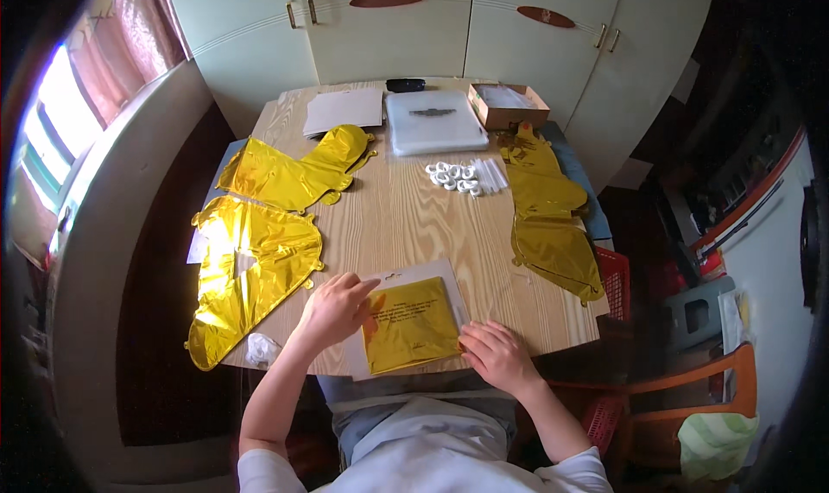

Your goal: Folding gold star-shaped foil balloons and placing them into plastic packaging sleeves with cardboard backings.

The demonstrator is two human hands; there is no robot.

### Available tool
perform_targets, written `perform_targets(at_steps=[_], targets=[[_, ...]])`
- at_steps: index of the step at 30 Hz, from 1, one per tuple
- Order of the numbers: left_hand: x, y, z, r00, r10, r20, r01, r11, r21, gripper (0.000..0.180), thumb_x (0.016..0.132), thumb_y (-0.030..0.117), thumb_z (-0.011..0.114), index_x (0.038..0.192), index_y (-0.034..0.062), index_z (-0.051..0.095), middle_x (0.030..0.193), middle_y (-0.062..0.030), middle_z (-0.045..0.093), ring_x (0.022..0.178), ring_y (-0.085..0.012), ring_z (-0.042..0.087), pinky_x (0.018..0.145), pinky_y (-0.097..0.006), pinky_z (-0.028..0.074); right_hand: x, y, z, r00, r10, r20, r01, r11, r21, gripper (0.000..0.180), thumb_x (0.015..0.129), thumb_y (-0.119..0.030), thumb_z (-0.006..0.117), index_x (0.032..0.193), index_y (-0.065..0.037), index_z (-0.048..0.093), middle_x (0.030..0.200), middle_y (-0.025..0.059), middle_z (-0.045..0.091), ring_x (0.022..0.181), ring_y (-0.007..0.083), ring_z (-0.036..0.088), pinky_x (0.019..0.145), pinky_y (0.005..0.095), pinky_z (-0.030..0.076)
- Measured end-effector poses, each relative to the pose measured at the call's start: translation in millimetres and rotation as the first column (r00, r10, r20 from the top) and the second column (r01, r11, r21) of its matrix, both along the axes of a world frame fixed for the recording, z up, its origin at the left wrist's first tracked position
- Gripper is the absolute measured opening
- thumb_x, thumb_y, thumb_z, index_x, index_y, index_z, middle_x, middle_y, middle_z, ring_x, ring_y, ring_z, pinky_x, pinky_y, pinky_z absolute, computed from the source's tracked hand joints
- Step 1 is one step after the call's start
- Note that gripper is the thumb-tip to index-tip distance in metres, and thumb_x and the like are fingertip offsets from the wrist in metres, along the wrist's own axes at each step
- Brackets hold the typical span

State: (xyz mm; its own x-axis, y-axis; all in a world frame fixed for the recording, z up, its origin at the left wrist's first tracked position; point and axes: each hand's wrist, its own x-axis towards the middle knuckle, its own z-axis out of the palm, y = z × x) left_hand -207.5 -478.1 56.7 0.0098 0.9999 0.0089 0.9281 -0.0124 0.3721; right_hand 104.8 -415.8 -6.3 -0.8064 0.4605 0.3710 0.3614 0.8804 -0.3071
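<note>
left hand (335, 310): flat, fingers spread, palm down | right hand (494, 355): flat, palm down, fingers forward

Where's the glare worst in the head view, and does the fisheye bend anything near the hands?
Head view: the window at far left is blown out; glare streaks the gold foil balloon by the left hand. The folded gold packet between it and the right hand reads sharp. The table edges bow; corners are vignetted black.

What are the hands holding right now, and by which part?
Nothing is lifted. Both hands press a folded gold foil balloon on its clear sleeve: left hand at its left edge, right hand at its lower right corner.
</note>
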Motion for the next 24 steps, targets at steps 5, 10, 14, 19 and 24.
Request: perform_targets(at_steps=[5, 10, 14, 19, 24], targets=[[25.9, -43.6, -14.4, 0.975, -0.218, -0.051, 0.223, 0.965, 0.136, 0.049, 0.086, 0.022, 0.063, 0.132, 0.0102, 0.053, 0.139, -0.0142, 0.048, 0.130, -0.0316, 0.045, 0.106, -0.047, 0.037, -0.3, 0.6, 11.1, 0.998, 0.012, 0.062, -0.012, 1.000, 0.012, 0.037, 0.081, -0.024, 0.071, 0.114, -0.010, 0.061, 0.123, 0.0064, 0.059, 0.118, 0.0224, 0.054, 0.103, 0.0412, 0.039], [47.9, -85.9, -22.8, 0.968, -0.229, -0.103, 0.238, 0.968, 0.085, 0.045, 0.089, 0.024, 0.062, 0.130, 0.0084, 0.054, 0.140, -0.0131, 0.046, 0.135, -0.0307, 0.039, 0.111, -0.048, 0.032, -4.2, -4.1, 23.3, 0.997, 0.037, 0.064, -0.039, 0.999, 0.038, 0.038, 0.081, -0.027, 0.071, 0.114, -0.011, 0.062, 0.124, 0.0035, 0.059, 0.118, 0.0195, 0.054, 0.098, 0.0395, 0.039], [47.5, -104.2, -36.3, 0.981, -0.165, -0.104, 0.173, 0.982, 0.075, 0.046, 0.086, 0.030, 0.065, 0.126, 0.0088, 0.057, 0.137, -0.0109, 0.050, 0.134, -0.0298, 0.041, 0.110, -0.048, 0.033, -5.0, 1.8, 13.7, 0.994, 0.091, 0.068, -0.094, 0.994, 0.048, 0.034, 0.082, -0.026, 0.071, 0.112, -0.011, 0.065, 0.121, 0.0020, 0.062, 0.117, 0.0184, 0.055, 0.098, 0.0389, 0.039], [42.2, -106.7, -39.3, 0.982, -0.156, -0.104, 0.165, 0.983, 0.076, 0.052, 0.083, 0.036, 0.068, 0.126, 0.0096, 0.057, 0.138, -0.0110, 0.050, 0.134, -0.0284, 0.041, 0.111, -0.049, 0.032, -6.1, 7.0, 10.1, 0.993, 0.103, 0.054, -0.107, 0.992, 0.068, 0.027, 0.081, -0.017, 0.069, 0.107, -0.011, 0.068, 0.117, 0.0025, 0.066, 0.112, 0.0185, 0.059, 0.093, 0.0364, 0.044], [37.2, -102.8, -40.2, 0.976, -0.177, -0.130, 0.187, 0.980, 0.068, 0.053, 0.084, 0.038, 0.067, 0.128, 0.0112, 0.056, 0.139, -0.0100, 0.049, 0.135, -0.0273, 0.041, 0.111, -0.052, 0.030, -6.4, 9.1, 1.9, 0.993, 0.109, 0.049, -0.114, 0.988, 0.105, 0.026, 0.080, -0.012, 0.068, 0.107, -0.011, 0.068, 0.116, 0.0029, 0.066, 0.109, 0.0192, 0.061, 0.090, 0.0356, 0.047]])
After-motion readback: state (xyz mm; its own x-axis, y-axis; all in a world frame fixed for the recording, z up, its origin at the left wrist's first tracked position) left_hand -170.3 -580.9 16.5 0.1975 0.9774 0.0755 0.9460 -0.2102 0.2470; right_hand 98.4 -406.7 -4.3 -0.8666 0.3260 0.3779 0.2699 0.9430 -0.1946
